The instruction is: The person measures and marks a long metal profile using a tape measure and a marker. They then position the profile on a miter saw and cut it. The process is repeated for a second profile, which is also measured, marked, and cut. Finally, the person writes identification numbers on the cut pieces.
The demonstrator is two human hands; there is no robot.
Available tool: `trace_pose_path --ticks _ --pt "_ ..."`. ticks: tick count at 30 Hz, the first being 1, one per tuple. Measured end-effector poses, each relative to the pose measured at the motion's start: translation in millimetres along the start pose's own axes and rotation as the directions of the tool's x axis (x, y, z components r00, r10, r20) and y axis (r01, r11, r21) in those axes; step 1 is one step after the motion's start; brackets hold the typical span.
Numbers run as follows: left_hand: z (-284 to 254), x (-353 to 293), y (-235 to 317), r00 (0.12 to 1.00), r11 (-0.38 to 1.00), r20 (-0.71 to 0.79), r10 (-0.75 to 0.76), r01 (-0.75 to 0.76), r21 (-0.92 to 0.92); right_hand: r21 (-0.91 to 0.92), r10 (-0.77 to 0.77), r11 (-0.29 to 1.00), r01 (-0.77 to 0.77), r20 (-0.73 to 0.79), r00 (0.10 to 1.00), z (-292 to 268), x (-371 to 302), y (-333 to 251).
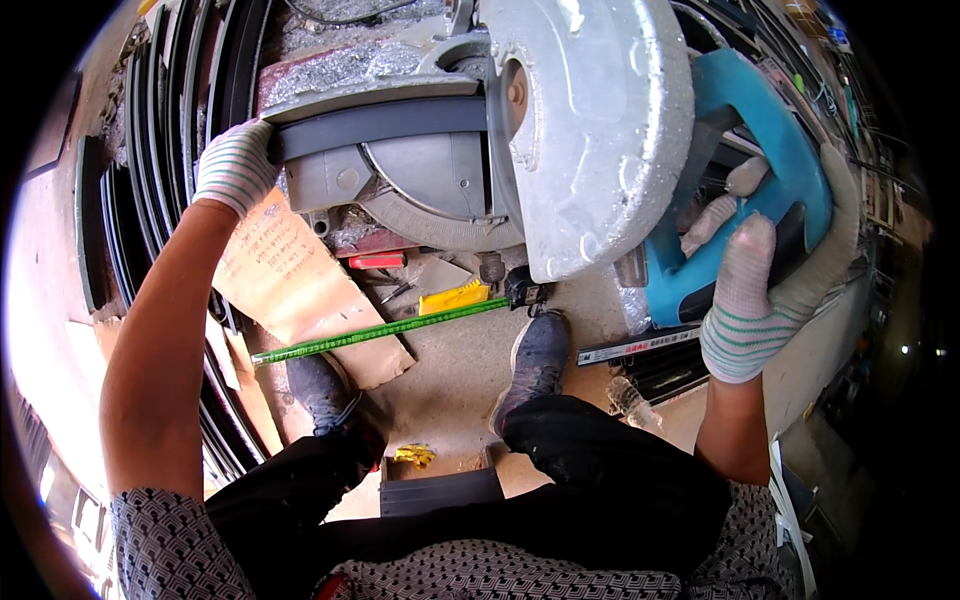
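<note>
A miter saw with a large grey blade guard [610, 130] fills the upper middle. My right hand [755, 290], in a white striped glove, is wrapped round its blue handle [700, 270], with fingers showing through the handle's opening. A dark grey metal profile [390, 128] lies along the saw's fence [370, 96], its right end at the blade. At the profile's left end my gloved left hand [238, 165] is closed on it, pressing it to the fence. Below the profile is the saw's round grey base [440, 190]. The guard hides most of the blade.
A green tape measure [385, 332] stretches over a cardboard sheet [300, 285] with handwriting. Near it lie a yellow tool [453, 298] and a red-handled tool [378, 261]. Long dark profiles [150, 130] are stacked at the left. Metal shavings [340, 50] cover the bench behind the saw.
</note>
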State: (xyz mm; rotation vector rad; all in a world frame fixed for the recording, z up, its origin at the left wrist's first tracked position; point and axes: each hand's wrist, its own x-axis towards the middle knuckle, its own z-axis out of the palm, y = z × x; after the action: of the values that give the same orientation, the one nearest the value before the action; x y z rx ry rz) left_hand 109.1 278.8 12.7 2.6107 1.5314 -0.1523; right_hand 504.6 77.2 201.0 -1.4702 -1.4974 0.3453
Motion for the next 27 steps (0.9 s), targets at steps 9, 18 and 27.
trace_pose_path --ticks 9,18,27 --pt "11 4 -9 0.996 0.990 0.033 -0.078 0.081 -0.111 0.016 -0.119 0.993 0.119 0.009 0.993 -9 -3 16" --pt "51 5 -45 0.998 0.977 0.015 -0.058 0.060 -0.202 -0.037 -0.230 0.973 0.227 -0.071 0.971 -1 -5 24" --pt "68 8 -56 0.997 0.982 0.029 -0.065 0.069 -0.178 -0.012 -0.165 0.986 0.165 -0.091 0.982 4 -19 24"
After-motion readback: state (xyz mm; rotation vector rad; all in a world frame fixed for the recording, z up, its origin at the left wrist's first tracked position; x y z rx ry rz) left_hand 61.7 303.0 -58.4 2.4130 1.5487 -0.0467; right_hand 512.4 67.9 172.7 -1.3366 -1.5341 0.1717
